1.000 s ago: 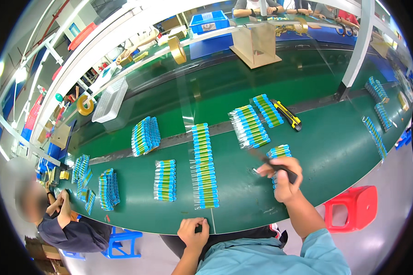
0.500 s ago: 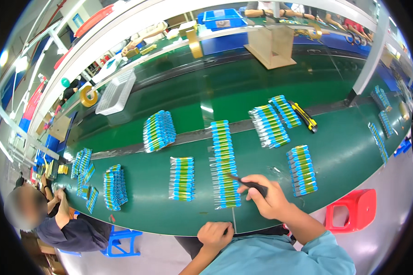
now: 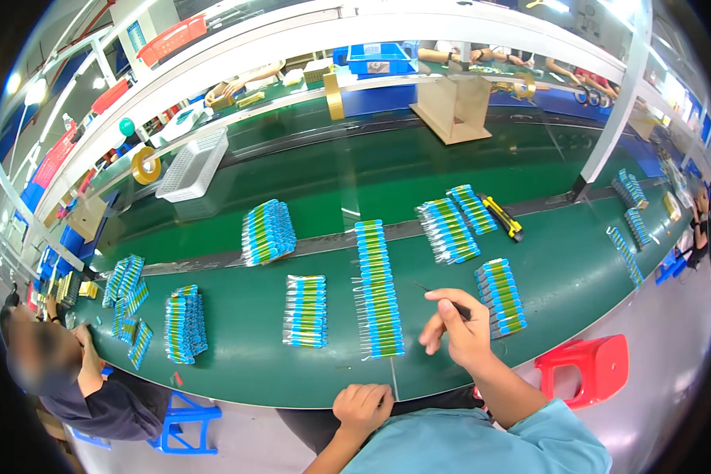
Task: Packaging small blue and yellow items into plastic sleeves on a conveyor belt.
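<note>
My right hand (image 3: 463, 332) is raised over the table, right of the middle row, its fingers closed round a thin, dark, pointed tool (image 3: 460, 310). The tool's narrow tip points up and left, apart from the row. That long row of small blue-and-green pieces (image 3: 379, 288) runs away from me, with thin silvery wires sticking out on its left side. At the table's near edge rests my left hand (image 3: 363, 406), fingers curled in; whether anything is inside is hidden. A shorter row (image 3: 306, 311) of similar pieces lies left of the long one, and another row (image 3: 501, 297) lies beyond my right hand.
More stacks of these pieces (image 3: 268, 231) lie around the green table (image 3: 245, 371). A yellow-and-black utility knife (image 3: 502, 218) lies at the back right. Farther off are a white basket (image 3: 193, 170) and a wooden stand (image 3: 453, 110). A co-worker (image 3: 95, 379) sits at left; a red stool (image 3: 584, 371) stands right.
My right hand has lifted the dark tool off the long row and drawn back slightly, turning its tip up. My left hand stays at the table edge. The view has shifted slightly.
</note>
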The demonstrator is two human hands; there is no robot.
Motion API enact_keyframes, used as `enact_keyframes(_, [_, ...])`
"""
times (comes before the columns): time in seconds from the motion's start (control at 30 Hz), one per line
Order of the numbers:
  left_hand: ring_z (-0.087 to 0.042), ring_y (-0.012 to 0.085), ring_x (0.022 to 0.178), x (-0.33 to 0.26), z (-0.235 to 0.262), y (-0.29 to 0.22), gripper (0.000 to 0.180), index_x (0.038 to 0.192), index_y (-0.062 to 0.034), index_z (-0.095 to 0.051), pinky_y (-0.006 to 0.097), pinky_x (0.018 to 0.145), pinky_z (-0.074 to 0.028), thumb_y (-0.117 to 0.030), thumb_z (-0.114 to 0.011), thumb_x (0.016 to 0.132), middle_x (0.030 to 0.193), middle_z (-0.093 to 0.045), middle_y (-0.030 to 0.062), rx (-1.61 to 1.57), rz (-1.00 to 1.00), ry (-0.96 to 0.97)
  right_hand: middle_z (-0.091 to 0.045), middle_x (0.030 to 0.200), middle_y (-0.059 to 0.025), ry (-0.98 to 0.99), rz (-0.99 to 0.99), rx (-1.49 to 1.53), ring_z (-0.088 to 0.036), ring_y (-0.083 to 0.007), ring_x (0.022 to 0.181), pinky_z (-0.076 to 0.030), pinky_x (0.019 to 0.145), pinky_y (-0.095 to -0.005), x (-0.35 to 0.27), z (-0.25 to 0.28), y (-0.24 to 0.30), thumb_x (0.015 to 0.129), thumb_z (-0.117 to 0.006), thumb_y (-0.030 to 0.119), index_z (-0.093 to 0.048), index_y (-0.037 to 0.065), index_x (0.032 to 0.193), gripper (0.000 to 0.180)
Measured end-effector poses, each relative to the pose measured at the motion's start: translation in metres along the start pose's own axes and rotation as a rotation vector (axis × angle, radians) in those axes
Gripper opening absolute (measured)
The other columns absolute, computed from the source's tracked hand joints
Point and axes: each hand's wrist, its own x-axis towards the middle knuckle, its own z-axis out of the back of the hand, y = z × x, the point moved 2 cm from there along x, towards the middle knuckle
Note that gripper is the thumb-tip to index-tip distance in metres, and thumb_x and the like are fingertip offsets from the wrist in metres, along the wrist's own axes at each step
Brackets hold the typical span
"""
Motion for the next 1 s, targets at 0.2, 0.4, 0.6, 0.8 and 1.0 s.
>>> enact_keyframes(0.2, [-0.058,0.016,0.061,-0.001,-0.002,0.0,0.016,0.071,-0.0164,-0.067,0.028,0.054,-0.042,-0.006,-0.075,0.061,0.071,-0.066,-0.006,0.034,-0.023,0.025,-0.072,0.099,-0.0125,-0.161,0.287,-0.349,-0.066,-0.0126,0.075,-0.051,0.059,-0.0236,0.007,0.015,0.015,0.098,-0.062,0.008,-0.069,0.0,0.104,0.013])
enact_keyframes(0.4, [-0.056,0.0163,0.059,-0.002,-0.004,0.0,0.017,0.071,-0.0162,-0.067,0.029,0.053,-0.041,-0.006,-0.074,0.061,0.069,-0.063,-0.0062,0.049,-0.034,0.034,-0.068,0.094,-0.0109,-0.019,0.458,-0.51,-0.059,-0.0108,0.07,-0.047,0.062,-0.0245,0.019,0.026,0.017,0.087,-0.069,0.0,-0.064,-0.001,0.087,0.005])
enact_keyframes(0.6, [-0.055,0.0166,0.058,-0.002,-0.002,0.001,0.016,0.07,-0.0158,-0.065,0.029,0.052,-0.039,-0.005,-0.073,0.061,0.069,-0.063,-0.0057,0.053,-0.057,0.06,-0.063,0.127,-0.0188,-0.05,0.532,-0.699,-0.07,-0.0176,0.083,-0.053,0.062,-0.0267,0.031,0.019,0.024,0.084,-0.071,-0.004,-0.068,0.001,0.116,0.033])
enact_keyframes(0.8, [-0.054,0.0162,0.057,-0.004,-0.004,0.003,0.016,0.071,-0.016,-0.065,0.029,0.051,-0.038,-0.006,-0.072,0.061,0.068,-0.062,-0.006,0.054,-0.071,0.053,-0.073,0.094,-0.0198,0.056,-0.018,-0.097,-0.072,-0.0199,0.062,-0.05,0.051,-0.0244,0.032,0.035,-0.001,0.097,-0.06,0.001,-0.058,-0.003,0.125,0.028])
enact_keyframes(1.0, [-0.053,0.0161,0.056,-0.003,-0.007,0.004,0.016,0.071,-0.0164,-0.065,0.03,0.05,-0.036,-0.006,-0.072,0.061,0.067,-0.061,-0.0063,0.067,-0.089,0.066,-0.039,0.038,-0.0005,0.256,-0.244,1.044,-0.034,-0.0114,0.026,-0.026,0.029,-0.0262,0.036,0.03,0.011,0.112,-0.019,0.04,-0.067,-0.001,0.103,0.064])
